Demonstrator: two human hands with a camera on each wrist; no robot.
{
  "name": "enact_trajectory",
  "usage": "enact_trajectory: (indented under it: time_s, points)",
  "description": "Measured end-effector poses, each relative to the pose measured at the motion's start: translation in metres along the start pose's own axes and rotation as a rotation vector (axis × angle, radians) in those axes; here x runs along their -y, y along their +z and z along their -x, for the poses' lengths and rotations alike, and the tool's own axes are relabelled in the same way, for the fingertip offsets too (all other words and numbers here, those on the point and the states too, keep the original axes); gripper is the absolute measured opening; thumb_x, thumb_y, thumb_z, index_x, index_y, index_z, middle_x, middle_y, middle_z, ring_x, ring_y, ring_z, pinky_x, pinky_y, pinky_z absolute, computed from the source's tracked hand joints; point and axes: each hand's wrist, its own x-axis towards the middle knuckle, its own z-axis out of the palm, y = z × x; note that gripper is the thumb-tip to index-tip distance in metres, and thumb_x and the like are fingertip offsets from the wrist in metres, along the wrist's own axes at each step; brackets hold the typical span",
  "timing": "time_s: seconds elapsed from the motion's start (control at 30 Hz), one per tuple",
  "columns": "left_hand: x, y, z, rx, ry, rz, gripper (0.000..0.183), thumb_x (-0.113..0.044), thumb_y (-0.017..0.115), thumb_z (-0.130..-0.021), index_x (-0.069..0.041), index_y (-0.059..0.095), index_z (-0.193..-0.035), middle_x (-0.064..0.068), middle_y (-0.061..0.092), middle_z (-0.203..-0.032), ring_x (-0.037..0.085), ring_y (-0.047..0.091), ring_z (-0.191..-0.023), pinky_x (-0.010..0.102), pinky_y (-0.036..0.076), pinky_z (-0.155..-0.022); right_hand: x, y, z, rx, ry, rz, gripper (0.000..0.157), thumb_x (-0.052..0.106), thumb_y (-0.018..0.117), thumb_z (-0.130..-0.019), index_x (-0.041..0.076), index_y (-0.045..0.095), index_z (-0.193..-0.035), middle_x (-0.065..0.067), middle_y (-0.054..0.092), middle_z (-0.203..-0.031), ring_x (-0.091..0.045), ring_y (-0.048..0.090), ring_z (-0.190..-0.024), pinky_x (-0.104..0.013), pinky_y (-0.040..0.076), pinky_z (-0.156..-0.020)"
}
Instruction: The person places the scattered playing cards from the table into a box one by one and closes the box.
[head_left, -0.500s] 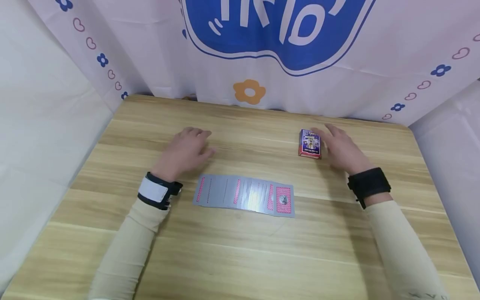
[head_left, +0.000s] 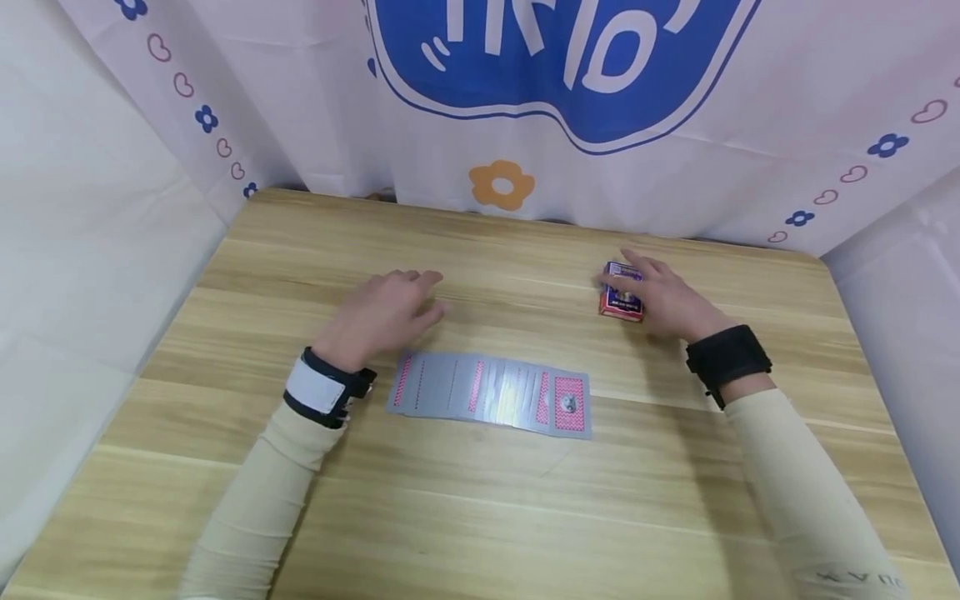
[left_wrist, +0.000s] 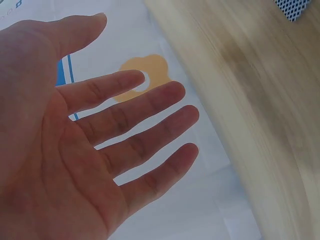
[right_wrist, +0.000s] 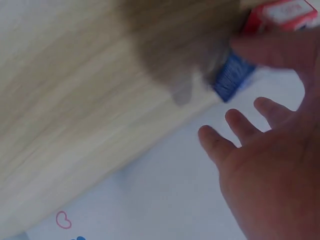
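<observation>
Over the back right of the table, my right hand (head_left: 670, 302) reaches across a small card box (head_left: 622, 305) with a purple face and a red lower part. Its fingers are spread, and in the right wrist view the thumb covers the middle of the card box (right_wrist: 234, 75). My left hand (head_left: 382, 315) hovers behind the left end of a row of playing cards. In the left wrist view that left hand (left_wrist: 100, 135) has its fingers extended and holds nothing. The overlapping playing cards (head_left: 465, 387) lie face down, with red-patterned backs showing at several spots.
The wooden table (head_left: 480, 508) ends at a white cloth backdrop (head_left: 300, 100) with a blue sign and an orange flower (head_left: 483, 185). White cloth walls (head_left: 67, 275) flank the table on both sides.
My right hand has moved left, from beside the card box to over it. My left hand has shifted slightly right. The cards have stayed put.
</observation>
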Motion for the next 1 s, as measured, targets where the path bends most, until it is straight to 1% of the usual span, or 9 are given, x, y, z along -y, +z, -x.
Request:
enact_trajectory:
  time_s: [0.1,0.2,0.33,0.4,0.47,0.6,0.67,0.77,1.0]
  points:
    - [-0.002,0.002,-0.001,0.004,0.013,0.009,0.052,-0.036,0.058,-0.108,0.0,0.055,-0.146,0.019,0.074,-0.118,0.027,0.071,-0.095,0.048,0.059,-0.089,-0.004,-0.002,0.003,0.011,0.014,-0.029,0.086,-0.009,0.069,-0.078,0.019,0.048,-0.157,-0.025,0.008,-0.175,-0.059,0.014,-0.155,-0.079,0.028,-0.117]
    - [-0.005,0.004,-0.002,0.008,0.017,0.02,0.051,-0.035,0.057,-0.108,-0.001,0.056,-0.146,0.017,0.074,-0.113,0.025,0.069,-0.089,0.047,0.058,-0.089,-0.007,-0.004,0.007,0.019,0.038,-0.066,0.072,0.008,0.078,-0.084,0.009,0.052,-0.151,-0.031,0.012,-0.172,-0.06,0.011,-0.155,-0.08,0.02,-0.119]
    - [-0.01,0.008,-0.004,0.014,0.019,0.028,0.05,-0.035,0.057,-0.108,-0.002,0.056,-0.146,0.015,0.074,-0.112,0.022,0.066,-0.086,0.045,0.058,-0.088,-0.01,-0.001,0.013,0.003,0.063,-0.103,0.073,0.032,0.086,-0.087,-0.002,0.055,-0.143,-0.036,0.025,-0.166,-0.06,0.013,-0.154,-0.076,0.016,-0.122]
    - [-0.013,0.009,-0.007,0.019,0.026,0.03,0.051,-0.035,0.058,-0.108,-0.002,0.056,-0.147,0.017,0.073,-0.119,0.023,0.069,-0.092,0.045,0.058,-0.091,-0.009,0.001,0.017,-0.012,0.079,-0.113,0.077,0.036,0.087,-0.086,-0.005,0.055,-0.143,-0.038,0.032,-0.162,-0.06,0.019,-0.152,-0.074,0.019,-0.123]
    - [-0.016,0.011,-0.01,0.024,0.041,0.04,0.053,-0.036,0.059,-0.108,-0.002,0.055,-0.148,0.019,0.072,-0.128,0.026,0.071,-0.104,0.047,0.058,-0.096,-0.006,0.003,0.022,-0.036,0.096,-0.137,0.079,0.036,0.087,-0.086,-0.008,0.054,-0.142,-0.038,0.041,-0.156,-0.057,0.033,-0.146,-0.071,0.028,-0.121]
    - [-0.023,0.014,-0.015,0.003,0.077,0.059,0.053,-0.037,0.061,-0.107,-0.002,0.057,-0.146,0.021,0.067,-0.138,0.035,0.064,-0.13,0.051,0.052,-0.109,0.004,0.005,0.034,-0.082,0.136,-0.2,0.081,0.04,0.087,-0.087,-0.009,0.053,-0.142,-0.032,0.059,-0.139,-0.043,0.059,-0.12,-0.061,0.048,-0.107]
    - [-0.026,0.016,-0.018,-0.019,0.094,0.059,0.052,-0.037,0.062,-0.106,-0.002,0.059,-0.144,0.021,0.066,-0.139,0.038,0.058,-0.137,0.051,0.048,-0.114,0.01,0.005,0.041,-0.108,0.131,-0.222,0.081,0.041,0.086,-0.087,-0.008,0.053,-0.141,-0.028,0.064,-0.132,-0.037,0.062,-0.109,-0.055,0.052,-0.099]
    - [-0.03,0.019,-0.022,-0.038,0.106,0.074,0.051,-0.037,0.063,-0.106,-0.002,0.061,-0.143,0.02,0.065,-0.141,0.04,0.052,-0.142,0.053,0.044,-0.119,0.02,0.002,0.051,-0.154,0.103,-0.228,0.077,0.039,0.086,-0.087,-0.006,0.054,-0.141,-0.024,0.066,-0.127,-0.033,0.063,-0.104,-0.051,0.054,-0.093]
    - [-0.048,0.022,-0.031,-0.044,0.148,0.126,0.056,-0.035,0.064,-0.106,-0.003,0.052,-0.15,0.02,0.062,-0.144,0.037,0.056,-0.14,0.05,0.046,-0.118,0.049,-0.009,0.071,-0.247,0.058,-0.229,0.071,0.033,0.086,-0.088,-0.005,0.055,-0.139,-0.022,0.067,-0.124,-0.03,0.065,-0.098,-0.048,0.056,-0.086]
